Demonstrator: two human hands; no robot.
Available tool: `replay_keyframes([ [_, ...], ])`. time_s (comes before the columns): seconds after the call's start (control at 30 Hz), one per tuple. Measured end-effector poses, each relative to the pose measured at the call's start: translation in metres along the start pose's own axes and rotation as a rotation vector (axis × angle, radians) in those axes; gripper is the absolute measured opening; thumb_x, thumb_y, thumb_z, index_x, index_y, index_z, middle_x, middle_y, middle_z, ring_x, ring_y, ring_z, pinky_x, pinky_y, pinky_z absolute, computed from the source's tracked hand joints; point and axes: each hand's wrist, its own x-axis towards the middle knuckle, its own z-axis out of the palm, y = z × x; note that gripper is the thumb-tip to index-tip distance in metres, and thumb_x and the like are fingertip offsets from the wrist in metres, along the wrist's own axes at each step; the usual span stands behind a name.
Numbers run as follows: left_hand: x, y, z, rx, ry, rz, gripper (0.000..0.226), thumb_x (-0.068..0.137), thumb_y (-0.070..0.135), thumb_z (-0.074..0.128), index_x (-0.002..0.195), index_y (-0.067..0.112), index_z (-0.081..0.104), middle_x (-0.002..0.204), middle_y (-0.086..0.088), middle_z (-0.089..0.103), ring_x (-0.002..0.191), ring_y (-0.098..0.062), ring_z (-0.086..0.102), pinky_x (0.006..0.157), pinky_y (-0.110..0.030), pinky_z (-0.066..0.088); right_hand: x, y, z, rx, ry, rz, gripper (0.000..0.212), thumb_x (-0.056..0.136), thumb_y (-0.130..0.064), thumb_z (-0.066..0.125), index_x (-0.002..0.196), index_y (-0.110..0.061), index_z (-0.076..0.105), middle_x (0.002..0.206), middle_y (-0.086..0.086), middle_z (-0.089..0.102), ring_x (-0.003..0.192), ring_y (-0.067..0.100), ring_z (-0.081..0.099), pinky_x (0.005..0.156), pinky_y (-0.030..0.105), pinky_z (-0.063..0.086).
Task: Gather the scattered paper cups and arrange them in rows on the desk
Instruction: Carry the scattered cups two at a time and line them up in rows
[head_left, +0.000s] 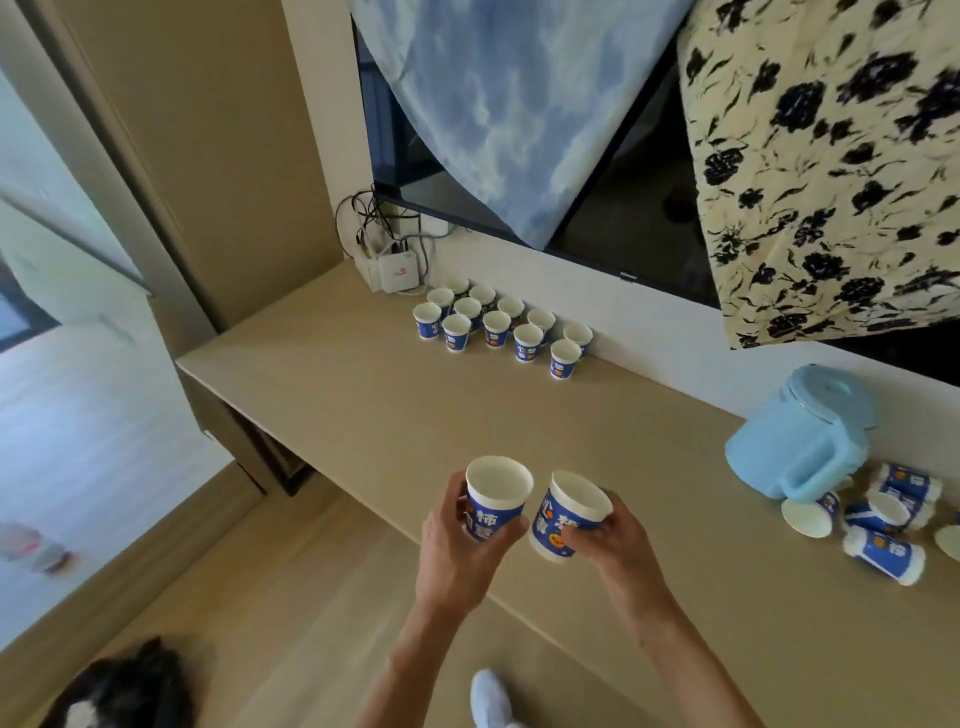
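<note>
While both hands hover over the near edge of the smooth beige desk, the left hand curls its fingers round a blue-and-white printed paper cup, a tapered shape held nearly upright with its open mouth up. The right hand grips a second matching cup, whose long axis leans, rim up and to the right, base towards the person. Far back by the wall, upright cups stand in rows. At right, toppled cups lie on their sides beside a pale blue plastic jug.
</note>
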Motion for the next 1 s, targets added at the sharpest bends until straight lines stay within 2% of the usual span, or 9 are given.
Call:
replay_keyframes([
  [0.17, 0.058, -0.016, -0.032, 0.058, -0.023, -0.021, 0.047, 0.069, 0.028, 0.088, 0.109, 0.033, 0.063, 0.094, 0.017, 0.075, 0.087, -0.004, 0.070, 0.072, -0.015, 0.053, 0.059, 0.003, 0.041, 0.021, 0.028, -0.001, 0.066, 0.059, -0.033, 0.086, 0.120, -0.021, 0.065, 0.115, 0.001, 0.075, 0.108, 0.020, 0.071, 0.078, 0.025, 0.058],
  [0.27, 0.104, -0.025, -0.052, 0.121, -0.031, -0.032, 0.052, 0.068, 0.033, 0.088, 0.113, 0.036, 0.062, 0.097, 0.020, 0.074, 0.088, -0.001, 0.068, 0.076, -0.019, 0.053, 0.105, 0.005, 0.069, 0.058, 0.060, 0.004, 0.066, 0.059, -0.033, 0.084, 0.121, -0.022, 0.065, 0.116, 0.000, 0.075, 0.108, 0.019, 0.072, 0.082, 0.028, 0.056],
  [0.4, 0.166, -0.030, -0.084, 0.180, -0.044, -0.047, 0.061, 0.068, 0.037, 0.087, 0.122, 0.030, 0.061, 0.103, 0.014, 0.074, 0.092, -0.003, 0.069, 0.079, -0.025, 0.056, 0.157, 0.002, 0.105, 0.104, 0.096, 0.033, 0.067, 0.056, -0.033, 0.084, 0.119, -0.019, 0.065, 0.113, 0.003, 0.075, 0.106, 0.022, 0.072, 0.085, 0.033, 0.054],
  [0.6, 0.249, -0.037, -0.114, 0.183, -0.049, -0.055, 0.057, 0.070, 0.030, 0.089, 0.118, 0.035, 0.060, 0.101, 0.018, 0.072, 0.089, 0.000, 0.067, 0.076, -0.024, 0.057, 0.212, -0.007, 0.149, 0.118, 0.144, 0.064, 0.069, 0.055, -0.033, 0.087, 0.119, -0.020, 0.065, 0.114, 0.003, 0.075, 0.107, 0.021, 0.072, 0.084, 0.031, 0.055],
  [0.73, 0.294, -0.054, -0.120, 0.177, -0.118, -0.067, 0.059, 0.068, 0.031, 0.088, 0.119, 0.035, 0.058, 0.104, 0.018, 0.072, 0.091, -0.005, 0.069, 0.078, -0.026, 0.058, 0.236, -0.008, 0.170, 0.102, 0.255, 0.068, 0.070, 0.053, -0.035, 0.087, 0.119, -0.022, 0.065, 0.112, 0.000, 0.076, 0.103, 0.014, 0.072, 0.075, 0.020, 0.057],
  [0.87, 0.334, -0.074, -0.126, 0.204, -0.228, -0.079, 0.062, 0.069, 0.028, 0.089, 0.120, 0.038, 0.055, 0.107, 0.021, 0.069, 0.094, -0.002, 0.068, 0.078, -0.028, 0.058, 0.254, -0.005, 0.192, 0.082, 0.394, 0.081, 0.064, 0.058, -0.026, 0.087, 0.118, -0.024, 0.064, 0.113, -0.004, 0.075, 0.103, 0.009, 0.071, 0.077, 0.019, 0.055],
  [1.0, 0.376, -0.094, -0.132, 0.207, -0.310, -0.094, 0.061, 0.068, 0.023, 0.090, 0.117, 0.037, 0.057, 0.106, 0.022, 0.068, 0.095, -0.008, 0.069, 0.080, -0.031, 0.058, 0.272, 0.011, 0.211, 0.085, 0.541, 0.097, 0.060, 0.063, -0.015, 0.086, 0.118, -0.023, 0.063, 0.114, -0.004, 0.074, 0.104, 0.010, 0.072, 0.075, 0.017, 0.056],
])
